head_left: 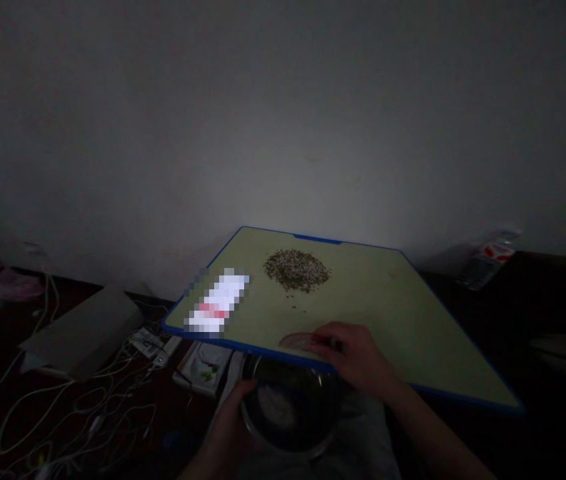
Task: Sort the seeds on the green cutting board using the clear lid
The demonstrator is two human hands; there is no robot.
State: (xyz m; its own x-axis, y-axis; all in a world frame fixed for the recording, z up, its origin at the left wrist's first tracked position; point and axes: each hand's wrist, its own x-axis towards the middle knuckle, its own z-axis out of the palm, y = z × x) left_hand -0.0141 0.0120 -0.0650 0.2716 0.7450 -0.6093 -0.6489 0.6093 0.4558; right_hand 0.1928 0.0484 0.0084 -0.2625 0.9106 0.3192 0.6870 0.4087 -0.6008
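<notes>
My left hand [237, 417] grips the rim of a round metal bowl [293, 443] below the near edge of the tabletop. Something pale lies in the bowl, too dim to name. Above the table's near edge, my right hand [355, 357] is closed around the side of a small, clear, reddish-rimmed dish [297, 342]. What the dish contains is hard to make out. Farther back on the pale tabletop [383, 293] with its blue edge lies a spread pile of small brown and white grains or seeds [297, 270], with a few stray bits in front of it.
A bright, pixelated phone-like screen [220, 303] lies at the table's left. Tangled white cables [93, 407], a grey box [85, 330] and a small tray [203, 367] are on the floor at left. A plastic bottle [490, 260] leans at right; a wall [283, 133] stands behind.
</notes>
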